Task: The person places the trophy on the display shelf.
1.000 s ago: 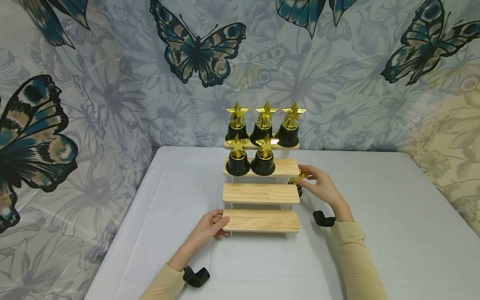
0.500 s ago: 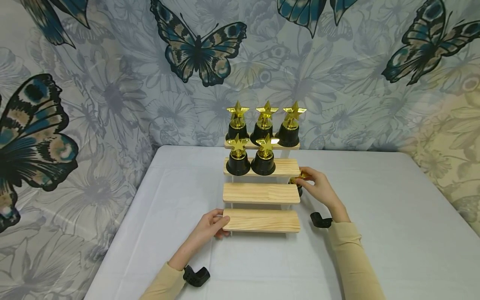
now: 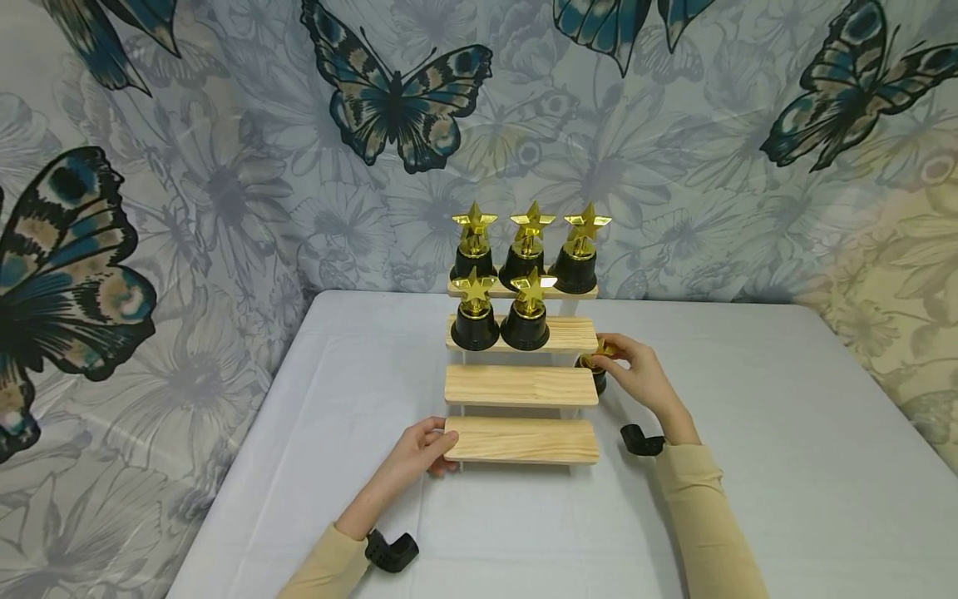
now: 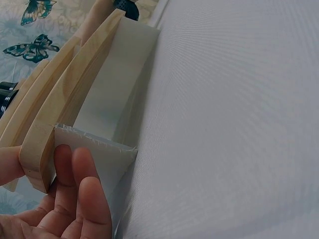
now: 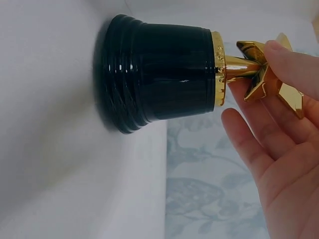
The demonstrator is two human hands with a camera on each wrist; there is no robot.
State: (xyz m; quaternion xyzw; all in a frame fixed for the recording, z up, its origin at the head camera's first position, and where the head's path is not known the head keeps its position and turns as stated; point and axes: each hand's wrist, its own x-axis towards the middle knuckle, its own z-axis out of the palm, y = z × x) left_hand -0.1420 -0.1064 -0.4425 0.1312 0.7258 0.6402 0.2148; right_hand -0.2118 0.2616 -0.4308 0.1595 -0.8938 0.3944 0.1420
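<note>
My right hand pinches the gold star of a star trophy between thumb and fingers. Its black base looks upright at the white tabletop; whether it touches cannot be told. In the head view the trophy is partly hidden behind the right end of a stepped wooden stand. At the stand's lowest shelf, my left hand grips the left end, thumb on top and fingers underneath. The left wrist view shows the fingers beside a pale support under that shelf.
Three star trophies stand on the top shelf. Two more are on the second shelf, left and middle. The third shelf lies below. White cloth covers the table, backed by a butterfly-patterned wall.
My right hand and wrist have shifted slightly left and down, still holding the trophy near the stand's right side. The left hand and the stand look unmoved.
</note>
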